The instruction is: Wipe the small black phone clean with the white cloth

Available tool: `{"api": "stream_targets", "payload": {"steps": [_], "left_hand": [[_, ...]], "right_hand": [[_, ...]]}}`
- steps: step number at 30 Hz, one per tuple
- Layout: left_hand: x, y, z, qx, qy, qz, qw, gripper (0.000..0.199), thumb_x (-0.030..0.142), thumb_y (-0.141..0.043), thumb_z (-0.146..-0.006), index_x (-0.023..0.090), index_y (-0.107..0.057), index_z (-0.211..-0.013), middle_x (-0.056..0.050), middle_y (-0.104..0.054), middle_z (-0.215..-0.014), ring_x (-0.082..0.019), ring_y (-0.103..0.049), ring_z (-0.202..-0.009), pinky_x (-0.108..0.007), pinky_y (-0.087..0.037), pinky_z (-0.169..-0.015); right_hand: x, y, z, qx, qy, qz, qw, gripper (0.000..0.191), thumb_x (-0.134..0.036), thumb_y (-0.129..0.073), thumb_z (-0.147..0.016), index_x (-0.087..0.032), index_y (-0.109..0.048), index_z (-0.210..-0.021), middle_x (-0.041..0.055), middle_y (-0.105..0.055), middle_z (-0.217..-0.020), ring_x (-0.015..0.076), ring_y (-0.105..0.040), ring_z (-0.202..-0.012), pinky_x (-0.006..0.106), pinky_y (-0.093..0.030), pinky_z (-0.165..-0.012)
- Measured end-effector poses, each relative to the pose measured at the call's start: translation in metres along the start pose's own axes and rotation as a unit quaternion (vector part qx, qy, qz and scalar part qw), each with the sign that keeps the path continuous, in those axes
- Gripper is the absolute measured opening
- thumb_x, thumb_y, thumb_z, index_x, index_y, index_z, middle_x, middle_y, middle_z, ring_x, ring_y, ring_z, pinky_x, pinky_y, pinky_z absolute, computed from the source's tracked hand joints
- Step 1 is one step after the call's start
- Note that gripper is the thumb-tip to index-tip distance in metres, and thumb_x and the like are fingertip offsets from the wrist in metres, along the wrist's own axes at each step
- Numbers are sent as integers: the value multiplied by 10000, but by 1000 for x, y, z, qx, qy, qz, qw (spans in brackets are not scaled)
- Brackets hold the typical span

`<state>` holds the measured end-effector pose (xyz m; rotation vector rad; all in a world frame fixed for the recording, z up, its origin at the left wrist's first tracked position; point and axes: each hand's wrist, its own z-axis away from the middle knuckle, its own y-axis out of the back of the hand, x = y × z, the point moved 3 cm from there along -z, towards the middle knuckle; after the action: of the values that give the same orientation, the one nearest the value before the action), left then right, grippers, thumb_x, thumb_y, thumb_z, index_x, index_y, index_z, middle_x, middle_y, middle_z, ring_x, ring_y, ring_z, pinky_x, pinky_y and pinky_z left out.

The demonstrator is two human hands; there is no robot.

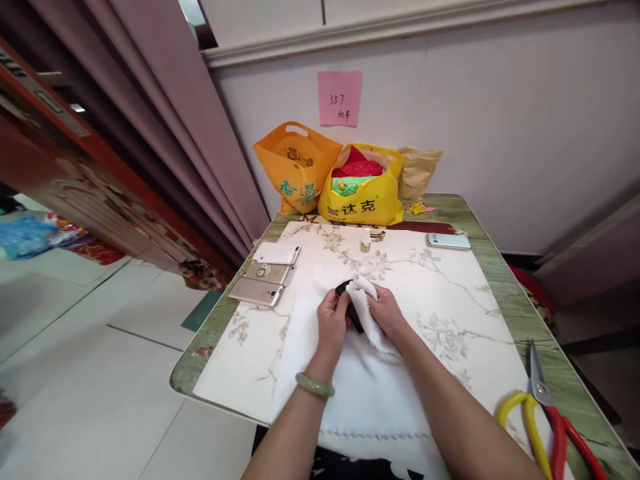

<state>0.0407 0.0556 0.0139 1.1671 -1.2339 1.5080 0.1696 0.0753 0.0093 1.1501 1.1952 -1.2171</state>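
Your left hand (332,321) is grasping a black phone-like device (357,321), the thumb bent over its upper end and the other fingers partly hidden beneath it. Your right hand (389,313) has its fingers closed on a bunched part of a white cloth (367,308) that lies against the device and covers part of it, so you can't make out exactly what the device is. You're holding both over the middle of the tabletop (513,307), above white fabric (370,400) with a scalloped stitched border, which spreads to the near edge over a floral cover (415,267). A jade-green bangle (314,385) circles your left wrist. Near the left edge, a white phone (274,253), a phone with a round cartoon picture (266,272) and a gold phone (254,292) lie side by side. A small bottle (366,243) stands upright toward the far edge, and a silver phone (449,241) lies near the far right corner. Open scissors (540,389) with yellow and red handles lie by the right edge, toward the near right corner. Along the far edge, an orange bag (295,175), a filled yellow bag (357,207) and a brown pouch (419,173) stand in a row below a pink note (339,99) on the wall.
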Motion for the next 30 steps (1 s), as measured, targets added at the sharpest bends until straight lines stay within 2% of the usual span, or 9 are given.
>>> {"api": "stream_targets", "payload": {"steps": [4, 7, 10, 13, 17, 20, 25, 28, 30], "left_hand": [[-4, 8, -4, 108, 9, 94, 990, 322, 472, -682, -768, 195, -518, -783, 83, -474, -589, -59, -420, -479, -184, -360, -472], [-5, 11, -6, 134, -18, 140, 981, 316, 441, -702, -756, 176, -569, -868, 18, -615, -768, -100, -569, -663, -226, -468, -645], [-5, 10, -6, 109, -19, 162, 981, 343, 390, -730, -739, 161, -592, -954, -40, -664, -913, -147, -623, -797, -283, -491, -753], [-3, 9, -4, 61, -7, 146, 987, 334, 353, -746, -728, 162, -596, -957, -25, -662, -866, -145, -625, -761, -271, -487, -718], [0, 7, 1, 8, 5, 84, 996, 271, 360, -737, -732, 173, -577, -846, 51, -574, -631, -92, -527, -525, -219, -428, -541], [0, 4, 2, -20, 17, 57, 998, 278, 396, -716, -743, 185, -562, -839, 70, -538, -551, -88, -469, -430, -218, -387, -461], [2, 3, 0, 23, -8, 90, 996, 315, 372, -715, -726, 189, -574, -940, 10, -664, -797, -116, -603, -648, -229, -481, -612], [3, 2, 1, -18, 9, 55, 998, 288, 389, -698, -746, 182, -565, -896, 27, -636, -653, -109, -567, -518, -225, -463, -512], [2, 0, 3, -67, 32, 26, 997, 280, 417, -677, -766, 177, -552, -836, 32, -603, -554, -111, -520, -418, -225, -422, -416]], "right_hand": [[-6, -2, 4, -33, 11, 47, 998, 258, -418, -630, -756, -170, -673, -814, -7, -630, -702, 146, -527, -630, 241, -414, -576], [-4, -3, 5, -49, -19, 20, 998, 344, -472, -663, -739, -165, -666, -896, 9, -651, -749, 161, -554, -646, 249, -434, -569], [-6, -2, 5, -27, 6, 39, 999, 442, -475, -721, -691, -177, -640, -1007, 22, -676, -847, 180, -584, -727, 268, -468, -642], [-9, 1, 6, 17, 56, 72, 996, 518, -459, -763, -649, -193, -614, -1068, 14, -670, -892, 176, -576, -764, 266, -467, -686], [-8, 5, 5, 46, 67, 85, 993, 336, -513, -642, -770, -182, -633, -830, -16, -599, -696, 150, -515, -654, 247, -417, -607], [-7, 8, 4, 90, 61, 78, 991, 391, -535, -514, -854, -178, -608, -723, -13, -560, -638, 148, -489, -621, 255, -398, -592], [-12, 3, 5, 30, 85, 88, 992, 417, -471, -706, -718, -206, -630, -1030, -1, -655, -868, 175, -566, -767, 269, -442, -716], [-10, 5, 3, 49, 57, 56, 996, 330, -518, -629, -782, -196, -630, -855, -17, -603, -707, 158, -528, -658, 260, -422, -625], [-5, 10, 0, 81, 26, 21, 996, 376, -560, -556, -825, -193, -600, -763, -22, -558, -625, 153, -496, -599, 266, -405, -577]]}}
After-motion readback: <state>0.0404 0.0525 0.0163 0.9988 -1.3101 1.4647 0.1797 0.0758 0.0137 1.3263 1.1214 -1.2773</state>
